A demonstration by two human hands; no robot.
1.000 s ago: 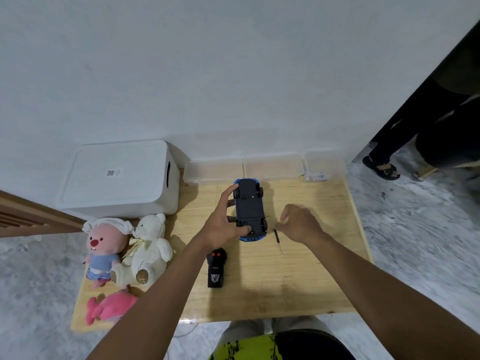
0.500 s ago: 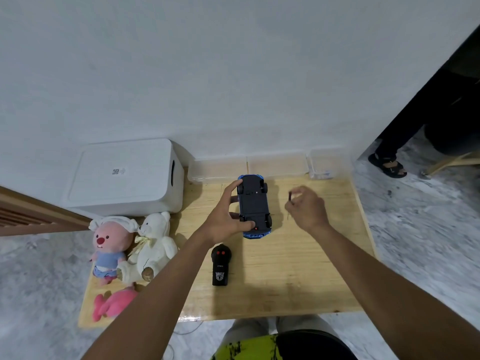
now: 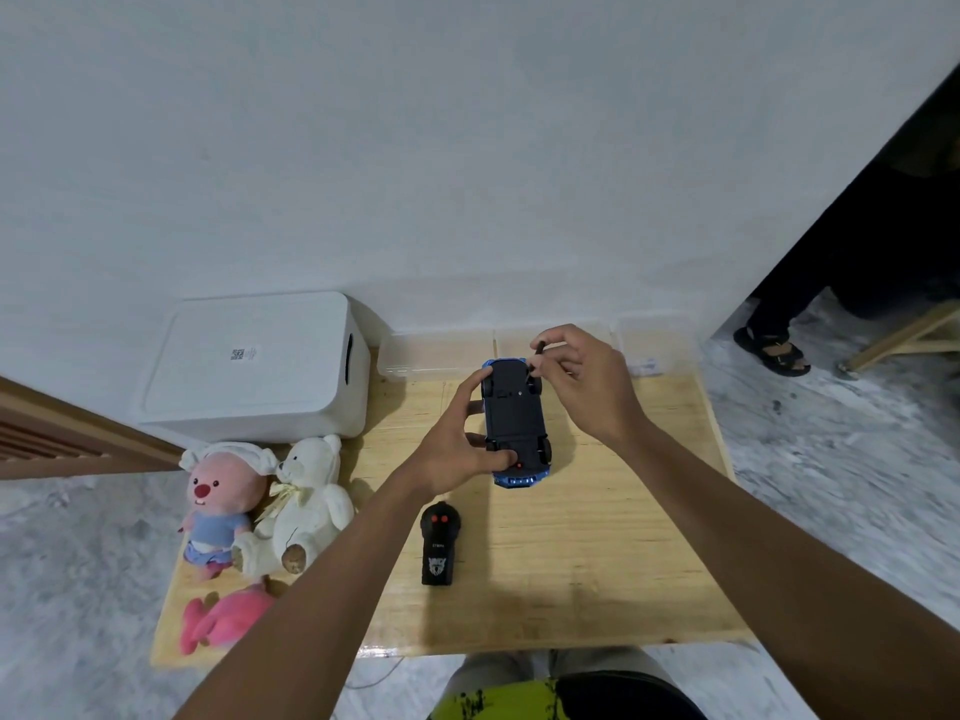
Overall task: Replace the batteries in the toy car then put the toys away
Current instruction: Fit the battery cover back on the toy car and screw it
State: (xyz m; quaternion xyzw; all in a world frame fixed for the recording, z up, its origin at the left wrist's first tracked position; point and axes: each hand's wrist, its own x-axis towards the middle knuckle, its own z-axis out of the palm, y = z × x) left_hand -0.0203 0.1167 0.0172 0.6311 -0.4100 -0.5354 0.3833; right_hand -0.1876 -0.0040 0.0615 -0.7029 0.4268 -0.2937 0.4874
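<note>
Though pale, wooden table; white wall

Low wooden table with a light plank top. Along the left edge lie three plush toys: pink-faced doll, white teddy bear, pink plush. Near centre: black remote control. Far centre: blue toy car, wheels up. Far edge: clear plastic containers. Far-left corner: white box.

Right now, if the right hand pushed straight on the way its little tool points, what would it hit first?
Probably the toy car: the screwdriver in the right hand aims down at its black underside, near the far end. Depth is unclear.
</note>
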